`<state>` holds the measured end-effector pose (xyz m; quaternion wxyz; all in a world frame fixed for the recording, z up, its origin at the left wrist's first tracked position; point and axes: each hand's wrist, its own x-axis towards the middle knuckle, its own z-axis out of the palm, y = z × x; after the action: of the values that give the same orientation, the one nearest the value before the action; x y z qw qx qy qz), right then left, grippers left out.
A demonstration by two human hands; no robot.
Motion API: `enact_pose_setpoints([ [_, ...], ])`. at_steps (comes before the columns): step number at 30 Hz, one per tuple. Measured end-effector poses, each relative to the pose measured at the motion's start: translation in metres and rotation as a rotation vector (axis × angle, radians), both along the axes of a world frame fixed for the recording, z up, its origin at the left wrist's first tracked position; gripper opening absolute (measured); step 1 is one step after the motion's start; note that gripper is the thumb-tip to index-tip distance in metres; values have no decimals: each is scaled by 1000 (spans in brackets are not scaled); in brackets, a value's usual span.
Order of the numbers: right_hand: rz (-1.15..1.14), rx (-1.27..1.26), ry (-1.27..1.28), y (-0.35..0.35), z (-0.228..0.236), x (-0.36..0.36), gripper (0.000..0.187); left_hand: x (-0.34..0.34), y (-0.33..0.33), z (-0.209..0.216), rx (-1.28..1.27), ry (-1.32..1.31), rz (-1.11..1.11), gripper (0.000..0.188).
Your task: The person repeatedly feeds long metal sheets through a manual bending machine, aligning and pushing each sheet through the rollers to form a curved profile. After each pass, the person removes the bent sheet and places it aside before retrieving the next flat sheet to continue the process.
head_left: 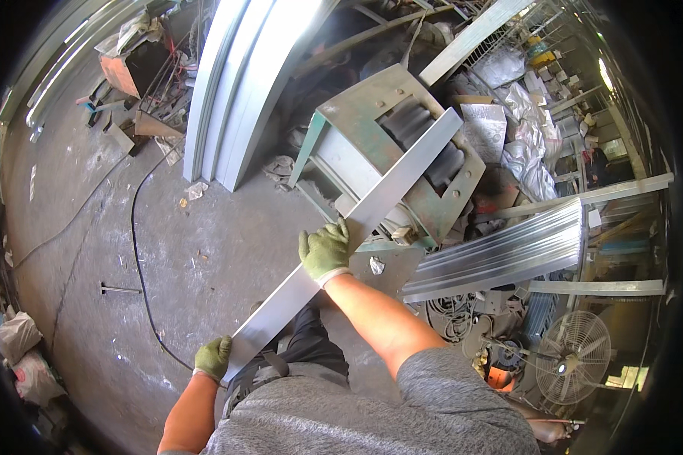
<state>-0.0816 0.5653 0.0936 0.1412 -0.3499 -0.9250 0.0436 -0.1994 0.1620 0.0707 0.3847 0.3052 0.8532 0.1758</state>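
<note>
A long, flat strip of pale sheet metal (406, 171) slants across my body from lower left to upper right. My left hand (214, 357), in a green work glove, is closed around its near end beside my hip. Farther along, my right hand (326, 249), gloved the same way, grips the strip near its middle; the fingers curl over the edge. The strip's far end lies over a worn green and beige metal machine (429, 193), next to its dark rollers (442, 168). Whether the strip rests on the machine, I cannot tell.
Tall bent metal profiles (243, 83) stand at the far left of the machine. Corrugated sheets (501, 254) lie to the right, above a round fan (573, 356). A black cable (135, 243) and a small T-shaped metal bar (120, 289) lie on the floor at left.
</note>
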Motion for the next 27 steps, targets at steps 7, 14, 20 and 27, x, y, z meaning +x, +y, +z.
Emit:
enact_pose_setpoints([
  [7, 30, -22, 39, -80, -13, -13, 42, -11, -80, -14, -48, 17, 65, 67],
  [14, 72, -152, 38, -152, -13, -23, 40, -28, -164, -22, -122, 32, 63, 67],
  [20, 214, -385, -89, -197, -7, -32, 37, -50, -220, -11, -172, 57, 12, 64],
  [27, 141, -177, 13, -90, -6, -19, 42, -47, -98, -10, -186, 36, 3, 61],
])
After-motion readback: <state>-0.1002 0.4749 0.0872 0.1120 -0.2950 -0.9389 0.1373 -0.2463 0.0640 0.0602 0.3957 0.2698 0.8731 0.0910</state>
